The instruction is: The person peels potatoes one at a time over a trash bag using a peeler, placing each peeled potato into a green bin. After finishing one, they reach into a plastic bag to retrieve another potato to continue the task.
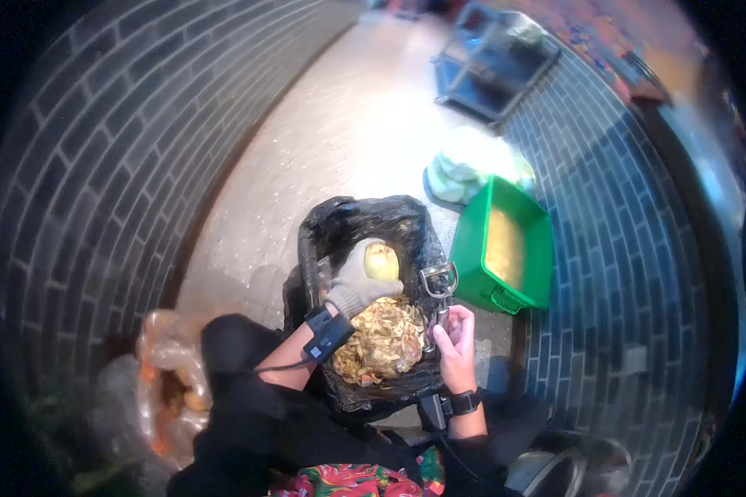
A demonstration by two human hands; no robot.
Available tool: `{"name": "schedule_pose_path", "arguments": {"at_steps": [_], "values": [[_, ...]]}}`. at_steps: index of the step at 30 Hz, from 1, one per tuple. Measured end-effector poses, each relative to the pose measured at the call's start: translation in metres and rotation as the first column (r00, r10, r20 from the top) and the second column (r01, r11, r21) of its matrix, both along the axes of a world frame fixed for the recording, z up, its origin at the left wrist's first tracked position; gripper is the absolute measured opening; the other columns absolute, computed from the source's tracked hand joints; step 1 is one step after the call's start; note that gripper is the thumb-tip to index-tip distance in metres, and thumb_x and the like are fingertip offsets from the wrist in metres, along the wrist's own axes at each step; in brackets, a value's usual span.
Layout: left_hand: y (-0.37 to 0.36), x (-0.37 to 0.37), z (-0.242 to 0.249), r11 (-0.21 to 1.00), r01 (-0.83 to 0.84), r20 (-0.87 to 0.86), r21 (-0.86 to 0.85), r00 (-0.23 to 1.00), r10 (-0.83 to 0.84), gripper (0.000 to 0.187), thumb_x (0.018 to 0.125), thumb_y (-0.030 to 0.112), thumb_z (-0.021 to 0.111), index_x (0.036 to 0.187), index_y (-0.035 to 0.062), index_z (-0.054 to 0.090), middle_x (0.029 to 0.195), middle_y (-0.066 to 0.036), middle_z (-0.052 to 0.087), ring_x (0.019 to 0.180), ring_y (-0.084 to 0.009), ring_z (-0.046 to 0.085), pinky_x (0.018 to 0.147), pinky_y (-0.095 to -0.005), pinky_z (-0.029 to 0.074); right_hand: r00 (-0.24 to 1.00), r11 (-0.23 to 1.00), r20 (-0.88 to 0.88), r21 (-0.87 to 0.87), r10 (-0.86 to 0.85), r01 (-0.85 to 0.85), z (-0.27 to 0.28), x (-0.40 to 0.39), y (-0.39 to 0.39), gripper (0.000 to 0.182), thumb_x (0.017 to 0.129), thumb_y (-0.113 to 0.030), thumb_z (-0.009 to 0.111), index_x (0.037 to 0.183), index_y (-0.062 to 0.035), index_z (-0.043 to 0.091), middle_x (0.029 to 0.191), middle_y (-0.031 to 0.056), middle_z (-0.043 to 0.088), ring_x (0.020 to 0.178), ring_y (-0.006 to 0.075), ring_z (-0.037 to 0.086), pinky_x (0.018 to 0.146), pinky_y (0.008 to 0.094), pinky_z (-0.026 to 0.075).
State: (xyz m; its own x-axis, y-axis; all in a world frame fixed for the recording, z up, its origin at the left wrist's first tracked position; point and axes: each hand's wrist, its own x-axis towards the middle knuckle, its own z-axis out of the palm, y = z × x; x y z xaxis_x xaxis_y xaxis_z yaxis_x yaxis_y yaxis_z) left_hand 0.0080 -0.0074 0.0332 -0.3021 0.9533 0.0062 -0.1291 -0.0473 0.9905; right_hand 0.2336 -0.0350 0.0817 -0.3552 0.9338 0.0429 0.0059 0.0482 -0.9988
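My left hand point(355, 283), in a grey knit glove, is closed around a pale yellow, partly peeled potato point(381, 262). It is over a container lined with a black plastic bag point(319, 217). A heap of peelings point(379, 341) fills the near part of that container, just below the glove. At the container's right edge, my bare right hand point(456, 341) grips the handle of a metal Y-shaped peeler point(438, 280). The peeler's head points away from me and is a little apart from the potato.
A green tub point(466, 263) with yellowish contents stands to the right. Behind it lies a pale white-green bundle point(477, 164), with a dark crate point(497, 62) farther back. A clear plastic bag point(172, 364) sits at left, a metal pot point(547, 474) at lower right. Brick walls flank both sides.
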Motion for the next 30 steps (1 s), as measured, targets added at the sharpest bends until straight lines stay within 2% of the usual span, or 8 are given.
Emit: {"name": "schedule_pose_path", "arguments": {"at_steps": [2,4,8,12,18,22,26,30], "values": [[-0.001,0.005,0.003,0.997,0.072,-0.189,0.029,0.98,-0.065,0.09,0.056,0.022,0.092,0.13,0.003,0.045,0.115,-0.01,0.058,0.102,-0.0186,0.058,0.092,-0.0309,0.05,0.994,0.993,0.038,0.061,-0.103,0.1,-0.003,0.008,0.003,0.028,0.095,-0.001,0.055,0.121,-0.0045,0.045,0.107,0.002,0.05,0.097,0.0103,0.051,0.085,0.0257,0.044],[-0.011,0.01,0.02,0.982,0.187,0.011,-0.011,0.982,-0.187,0.087,0.057,0.023,0.091,0.129,0.003,0.047,0.115,-0.011,0.058,0.105,-0.0207,0.057,0.095,-0.0321,0.048,0.996,0.984,0.009,-0.154,-0.091,0.092,0.002,0.008,0.002,0.024,0.096,-0.006,0.058,0.119,-0.0046,0.05,0.099,0.0001,0.054,0.089,0.0077,0.053,0.077,0.0226,0.046],[-0.003,0.011,-0.019,0.981,0.192,-0.37,-0.027,0.91,-0.188,0.073,0.069,0.019,0.085,0.129,0.0022,0.048,0.116,-0.009,0.059,0.104,-0.0182,0.058,0.092,-0.0323,0.05,0.988,0.954,0.022,-0.261,-0.15,0.15,-0.01,0.012,-0.006,0.024,0.103,-0.026,0.052,0.111,-0.0042,0.06,0.085,-0.0025,0.059,0.073,0.0064,0.056,0.067,0.0229,0.048],[-0.011,0.008,-0.024,0.904,0.388,-0.066,-0.178,0.912,-0.405,0.067,0.073,0.013,0.081,0.13,0.0018,0.048,0.115,-0.008,0.061,0.101,-0.0187,0.061,0.088,-0.031,0.052,0.946,0.927,-0.229,-0.348,-0.228,0.139,-0.04,0.011,-0.01,0.031,0.105,-0.032,0.046,0.098,-0.0045,0.059,0.081,0.0018,0.059,0.073,0.0101,0.058,0.067,0.0258,0.051],[-0.03,0.024,-0.016,0.775,0.586,0.375,-0.238,0.791,-0.483,0.058,0.082,0.014,0.074,0.133,0.0055,0.048,0.115,-0.008,0.062,0.099,-0.0182,0.062,0.083,-0.0313,0.054,0.976,0.97,-0.153,-0.211,-0.153,0.119,-0.062,0.015,-0.019,0.03,0.105,-0.027,0.045,0.094,-0.0035,0.061,0.083,0.0039,0.061,0.076,0.0125,0.06,0.073,0.0282,0.051],[-0.03,0.033,-0.007,0.712,0.582,0.017,-0.392,0.779,-0.627,0.063,0.08,0.02,0.076,0.134,0.0039,0.05,0.112,-0.004,0.061,0.097,-0.0133,0.058,0.08,-0.0274,0.051,0.97,0.969,-0.071,-0.099,-0.232,0.224,-0.079,0.029,-0.024,0.036,0.104,-0.029,0.044,0.088,-0.0037,0.064,0.082,0.0027,0.063,0.077,0.013,0.058,0.075,0.0296,0.048],[-0.03,0.039,-0.031,0.784,0.512,-0.309,-0.351,0.727,-0.613,0.074,0.068,0.022,0.087,0.13,0.0017,0.051,0.111,-0.008,0.063,0.1,-0.0172,0.06,0.085,-0.0314,0.052,0.902,0.878,-0.148,-0.34,-0.405,0.338,-0.076,0.034,-0.039,0.057,0.103,-0.05,0.038,0.081,-0.0055,0.067,0.064,0.0023,0.062,0.063,0.0129,0.06,0.067,0.029,0.046],[-0.044,0.048,-0.03,0.66,0.58,-0.069,-0.477,0.724,-0.686,0.073,0.063,0.029,0.089,0.121,0.0021,0.055,0.104,-0.008,0.064,0.092,-0.0173,0.06,0.082,-0.0308,0.051,0.855,0.842,0.255,-0.195,-0.451,0.503,-0.082,0.033,-0.047,0.07,0.1,-0.051,0.042,0.051,-0.0026,0.059,0.056,0.0119,0.061,0.057,0.0268,0.061,0.068,0.04,0.048]]}}
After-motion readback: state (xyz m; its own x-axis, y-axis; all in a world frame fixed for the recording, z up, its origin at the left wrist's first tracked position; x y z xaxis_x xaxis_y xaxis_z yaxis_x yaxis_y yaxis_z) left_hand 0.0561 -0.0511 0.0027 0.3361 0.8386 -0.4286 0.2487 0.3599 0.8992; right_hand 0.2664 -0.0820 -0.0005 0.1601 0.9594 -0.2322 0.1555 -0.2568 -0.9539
